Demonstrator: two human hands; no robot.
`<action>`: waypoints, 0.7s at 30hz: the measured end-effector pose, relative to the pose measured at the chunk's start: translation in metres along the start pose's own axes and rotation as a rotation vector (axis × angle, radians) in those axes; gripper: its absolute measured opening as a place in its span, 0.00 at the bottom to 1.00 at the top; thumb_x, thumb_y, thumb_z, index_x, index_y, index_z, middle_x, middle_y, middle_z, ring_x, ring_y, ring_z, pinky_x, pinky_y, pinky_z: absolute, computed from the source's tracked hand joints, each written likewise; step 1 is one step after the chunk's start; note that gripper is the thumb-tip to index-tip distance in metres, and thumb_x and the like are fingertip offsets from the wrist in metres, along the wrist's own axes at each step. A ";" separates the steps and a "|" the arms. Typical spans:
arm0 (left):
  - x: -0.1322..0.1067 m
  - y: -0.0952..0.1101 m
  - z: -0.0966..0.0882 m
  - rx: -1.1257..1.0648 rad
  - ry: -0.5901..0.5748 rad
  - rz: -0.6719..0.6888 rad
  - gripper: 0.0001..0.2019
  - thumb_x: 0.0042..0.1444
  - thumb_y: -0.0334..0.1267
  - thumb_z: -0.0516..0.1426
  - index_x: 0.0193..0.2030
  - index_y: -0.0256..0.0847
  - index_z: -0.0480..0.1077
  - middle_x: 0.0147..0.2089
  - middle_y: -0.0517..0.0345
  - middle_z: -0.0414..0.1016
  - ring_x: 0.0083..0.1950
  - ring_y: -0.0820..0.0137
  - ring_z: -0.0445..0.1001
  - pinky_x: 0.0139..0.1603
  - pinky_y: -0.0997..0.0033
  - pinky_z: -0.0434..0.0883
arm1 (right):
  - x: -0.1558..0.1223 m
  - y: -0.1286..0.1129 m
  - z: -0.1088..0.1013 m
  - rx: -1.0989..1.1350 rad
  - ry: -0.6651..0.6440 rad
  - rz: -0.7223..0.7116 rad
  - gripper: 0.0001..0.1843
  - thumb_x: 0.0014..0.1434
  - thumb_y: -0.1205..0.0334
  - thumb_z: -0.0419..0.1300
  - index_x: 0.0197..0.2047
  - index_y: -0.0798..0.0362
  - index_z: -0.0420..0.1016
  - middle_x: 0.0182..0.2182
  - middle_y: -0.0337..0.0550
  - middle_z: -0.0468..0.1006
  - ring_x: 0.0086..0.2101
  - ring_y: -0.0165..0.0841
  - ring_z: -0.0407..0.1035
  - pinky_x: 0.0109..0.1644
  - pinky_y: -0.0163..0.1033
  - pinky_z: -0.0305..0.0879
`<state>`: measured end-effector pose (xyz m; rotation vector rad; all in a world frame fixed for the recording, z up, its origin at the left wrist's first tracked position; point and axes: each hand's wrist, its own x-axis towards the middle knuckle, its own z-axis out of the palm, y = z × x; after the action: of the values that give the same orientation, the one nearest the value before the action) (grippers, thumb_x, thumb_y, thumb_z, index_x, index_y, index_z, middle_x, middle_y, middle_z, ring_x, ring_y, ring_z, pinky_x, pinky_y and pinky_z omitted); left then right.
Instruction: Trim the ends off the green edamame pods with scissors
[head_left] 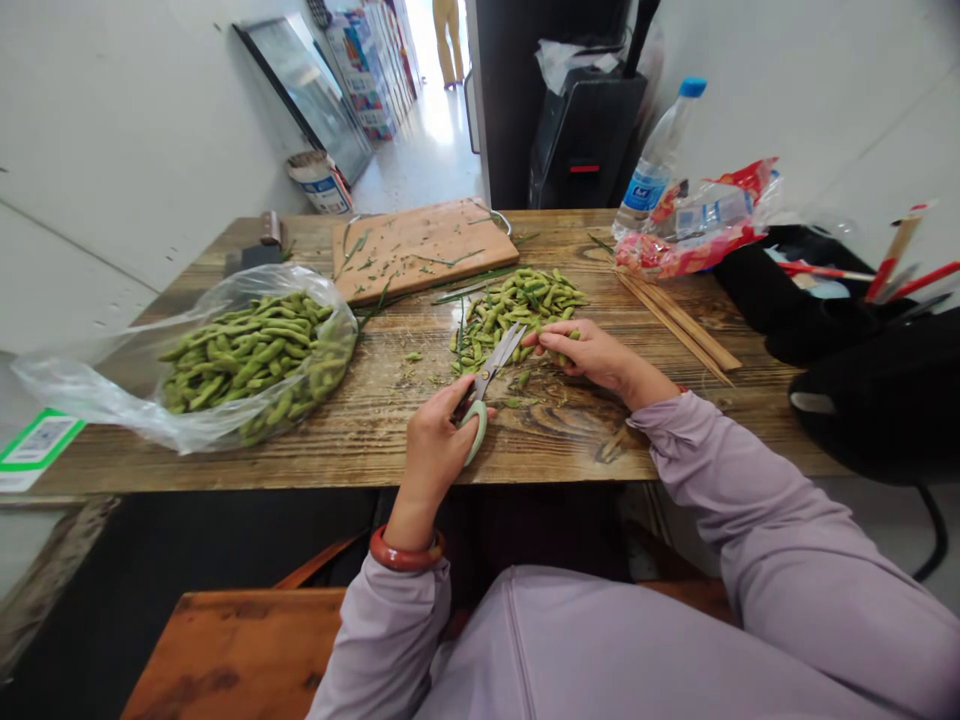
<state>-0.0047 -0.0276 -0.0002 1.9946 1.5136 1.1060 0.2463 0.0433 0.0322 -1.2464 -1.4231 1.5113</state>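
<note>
My left hand [439, 435] grips a pair of scissors [491, 370] by its pale green handles, and the blades point up and to the right, slightly apart. My right hand [589, 355] is closed on green soybean pods [570, 345], its fingertips close to the scissor tips. Just beyond both hands spreads a pile of soybean pods [544, 292] on the wooden table. To the left lies a clear plastic bag [337, 310], its mouth open, full of more soybean pods [247, 345].
Behind the pile lies a cutting board [427, 245] with green scraps on it. A cleaver [266, 245] is at the far left. Wooden sticks [675, 320], a water bottle [652, 170], a red plastic package [705, 225] and a black organizer [757, 275] occupy the right side.
</note>
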 end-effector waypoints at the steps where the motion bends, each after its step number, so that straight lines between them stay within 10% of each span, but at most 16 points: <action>1: 0.000 0.000 0.000 -0.001 0.000 -0.001 0.22 0.56 0.42 0.65 0.57 0.39 0.77 0.55 0.49 0.83 0.54 0.61 0.81 0.60 0.64 0.75 | -0.001 0.000 0.000 -0.020 -0.003 0.001 0.17 0.56 0.52 0.65 0.43 0.55 0.84 0.31 0.40 0.75 0.22 0.22 0.51 0.21 0.30 0.43; 9: 0.000 -0.001 0.001 0.001 0.006 0.024 0.22 0.56 0.42 0.65 0.57 0.37 0.78 0.55 0.47 0.83 0.55 0.60 0.81 0.60 0.63 0.75 | -0.002 0.005 0.000 -0.031 -0.041 -0.046 0.21 0.57 0.52 0.65 0.48 0.57 0.83 0.19 0.31 0.64 0.20 0.22 0.46 0.22 0.31 0.40; 15: 0.000 -0.001 0.001 0.005 -0.005 0.015 0.23 0.56 0.42 0.65 0.58 0.39 0.77 0.55 0.48 0.83 0.53 0.60 0.81 0.59 0.63 0.75 | 0.002 0.005 0.002 -0.036 0.041 -0.094 0.22 0.47 0.49 0.72 0.39 0.58 0.81 0.28 0.37 0.75 0.19 0.19 0.49 0.22 0.33 0.41; 21: 0.000 0.001 -0.001 -0.002 -0.015 -0.020 0.23 0.56 0.43 0.65 0.57 0.40 0.77 0.55 0.49 0.82 0.54 0.61 0.81 0.60 0.63 0.74 | 0.002 0.009 0.003 0.026 0.015 -0.120 0.26 0.54 0.42 0.67 0.42 0.58 0.82 0.19 0.30 0.60 0.20 0.22 0.46 0.22 0.33 0.39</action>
<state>-0.0048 -0.0281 0.0011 1.9774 1.5207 1.0821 0.2441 0.0432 0.0229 -1.1345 -1.4377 1.4320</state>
